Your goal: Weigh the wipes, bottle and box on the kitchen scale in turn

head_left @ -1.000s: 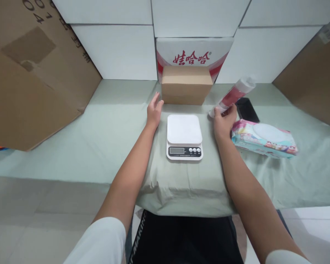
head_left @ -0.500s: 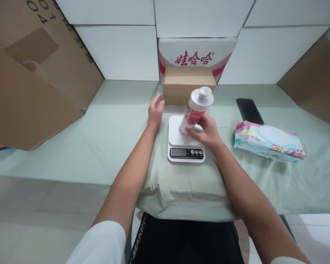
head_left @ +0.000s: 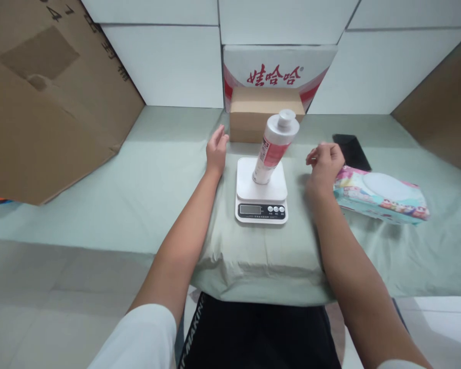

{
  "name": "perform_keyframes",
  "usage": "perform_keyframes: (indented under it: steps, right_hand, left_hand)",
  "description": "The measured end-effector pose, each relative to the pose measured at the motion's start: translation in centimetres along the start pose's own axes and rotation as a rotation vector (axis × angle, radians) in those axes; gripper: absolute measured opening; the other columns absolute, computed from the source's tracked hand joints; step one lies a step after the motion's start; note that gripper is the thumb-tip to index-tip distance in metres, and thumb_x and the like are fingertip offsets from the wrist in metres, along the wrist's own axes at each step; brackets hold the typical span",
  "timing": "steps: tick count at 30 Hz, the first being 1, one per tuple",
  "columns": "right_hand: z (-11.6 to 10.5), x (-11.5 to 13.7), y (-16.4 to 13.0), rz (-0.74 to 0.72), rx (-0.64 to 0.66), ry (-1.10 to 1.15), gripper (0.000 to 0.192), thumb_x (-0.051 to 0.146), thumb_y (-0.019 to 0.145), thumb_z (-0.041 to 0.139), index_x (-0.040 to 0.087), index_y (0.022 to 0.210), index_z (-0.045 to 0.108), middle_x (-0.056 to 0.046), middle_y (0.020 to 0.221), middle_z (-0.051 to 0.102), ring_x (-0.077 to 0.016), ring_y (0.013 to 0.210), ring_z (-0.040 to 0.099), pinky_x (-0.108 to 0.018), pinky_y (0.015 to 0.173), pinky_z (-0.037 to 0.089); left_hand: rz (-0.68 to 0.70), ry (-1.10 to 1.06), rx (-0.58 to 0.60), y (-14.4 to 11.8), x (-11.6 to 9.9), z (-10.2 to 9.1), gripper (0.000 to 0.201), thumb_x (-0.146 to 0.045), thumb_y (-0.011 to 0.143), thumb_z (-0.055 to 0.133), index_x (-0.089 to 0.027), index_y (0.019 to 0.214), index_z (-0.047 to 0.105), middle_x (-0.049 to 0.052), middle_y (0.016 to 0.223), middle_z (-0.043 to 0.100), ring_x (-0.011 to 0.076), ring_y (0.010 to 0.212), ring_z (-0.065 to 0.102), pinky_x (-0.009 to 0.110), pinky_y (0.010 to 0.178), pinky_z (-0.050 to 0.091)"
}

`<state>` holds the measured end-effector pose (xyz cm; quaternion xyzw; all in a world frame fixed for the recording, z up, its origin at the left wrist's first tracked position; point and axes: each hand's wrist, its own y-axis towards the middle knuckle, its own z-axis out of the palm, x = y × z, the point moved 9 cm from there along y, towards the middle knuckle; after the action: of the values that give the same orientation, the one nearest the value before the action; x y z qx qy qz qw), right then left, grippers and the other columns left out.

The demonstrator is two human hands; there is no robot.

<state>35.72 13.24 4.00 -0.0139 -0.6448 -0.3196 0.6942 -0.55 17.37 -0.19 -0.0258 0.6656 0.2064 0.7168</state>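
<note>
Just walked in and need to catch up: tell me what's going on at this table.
A person sits at a table covered in green cloth. A white bottle with a red label stands upright on a small white scale, and neither hand touches it. The left hand rests flat on the cloth left of the scale. The right hand, loosely curled and empty, is right of the scale, next to a wipes pack. A phone and a cardboard box lie further back.
</note>
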Motion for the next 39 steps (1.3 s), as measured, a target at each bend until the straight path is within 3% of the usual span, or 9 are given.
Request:
perform_keyframes:
  steps: [5,9,13,17,20,25,30,35,39]
  right_hand:
    - [-0.6,-4.3,0.2,0.176,-0.073,-0.084,0.047,0.055,0.089,0.069,0.029,0.068,0.037,0.009,0.053,0.036,-0.0115,0.046,0.033,-0.029,0.045,0.029]
    - [-0.2,-3.5,-0.1,0.105,-0.02,-0.111,0.05,0.055,0.087,0.074,0.028,0.064,0.038,0.008,0.052,0.037,-0.0119,0.047,0.032,-0.03,0.047,0.031]
    - [2.1,0.1,-1.3,-0.078,0.198,-0.084,0.047,0.061,0.092,0.066,0.026,0.062,0.055,0.003,0.058,0.049,-0.0145,0.054,0.043,-0.034,0.058,0.044]
    - [5.1,3.1,-3.5,-0.176,0.48,-0.096,0.051,0.074,0.092,0.062,0.025,0.094,0.078,-0.004,0.082,0.071,-0.0213,0.076,0.063,-0.042,0.077,0.054]
    - [7.1,4.3,-5.3,-0.186,0.683,-0.115,0.061,0.079,0.081,0.072,0.027,0.113,0.078,-0.004,0.1,0.077,-0.0218,0.083,0.065,-0.04,0.076,0.055]
    - [8.6,4.9,-7.3,-0.183,0.818,-0.186,0.055,0.062,0.075,0.087,0.025,0.115,0.077,0.0,0.094,0.074,-0.0154,0.074,0.057,-0.032,0.067,0.05]
    - [7.5,3.4,-5.7,-0.105,0.638,-0.058,0.049,0.055,0.073,0.09,0.024,0.108,0.075,0.001,0.088,0.069,-0.0123,0.068,0.052,-0.027,0.058,0.046]
    - [2.2,1.9,-0.8,-0.173,0.19,-0.21,0.04,0.047,0.079,0.083,0.023,0.11,0.074,-0.002,0.095,0.071,-0.0152,0.076,0.057,-0.032,0.07,0.054]
    - [-1.3,-0.3,1.7,-0.166,0.003,-0.289,0.052,0.05,0.081,0.077,0.023,0.125,0.069,-0.005,0.111,0.072,-0.0206,0.092,0.065,-0.037,0.079,0.058]
  left_hand:
    - [-0.012,-0.009,-0.016,0.3,0.5,-0.5,0.057,-0.057,0.095,0.067,-0.026,0.142,0.068,0.01,0.159,0.061,0.0324,0.156,0.05,0.049,0.128,0.043]
    - [-0.037,-0.031,-0.012,0.6,0.9,-0.6,0.059,-0.059,0.095,0.066,-0.025,0.143,0.067,0.011,0.158,0.061,0.0345,0.158,0.047,0.052,0.129,0.041]
    - [-0.035,-0.039,-0.03,0.6,0.8,-0.7,0.055,-0.056,0.096,0.064,-0.025,0.141,0.068,0.01,0.156,0.063,0.0335,0.157,0.048,0.051,0.127,0.044]
    - [-0.037,-0.045,-0.024,0.3,0.6,-0.6,0.051,-0.054,0.096,0.065,-0.026,0.138,0.07,0.008,0.156,0.063,0.0323,0.156,0.05,0.049,0.126,0.045]
    - [-0.044,-0.04,-0.009,0.1,0.5,-0.4,0.052,-0.056,0.096,0.065,-0.027,0.139,0.069,0.009,0.159,0.061,0.0325,0.157,0.048,0.05,0.128,0.044]
    - [-0.049,-0.033,-0.031,0.0,0.3,-0.6,0.051,-0.054,0.094,0.066,-0.026,0.137,0.071,0.01,0.156,0.064,0.0321,0.155,0.051,0.047,0.125,0.047]
    - [-0.035,-0.039,-0.034,-0.1,0.1,-0.7,0.054,-0.056,0.092,0.067,-0.025,0.136,0.071,0.011,0.155,0.064,0.0324,0.153,0.054,0.046,0.121,0.05]
    - [-0.04,-0.028,-0.05,-0.3,0.0,-0.7,0.051,-0.056,0.092,0.066,-0.025,0.133,0.072,0.011,0.155,0.065,0.0318,0.152,0.055,0.044,0.118,0.052]
    - [-0.037,-0.026,-0.05,-0.5,-0.3,-0.6,0.049,-0.054,0.092,0.067,-0.026,0.132,0.073,0.011,0.155,0.064,0.031,0.151,0.056,0.044,0.117,0.053]
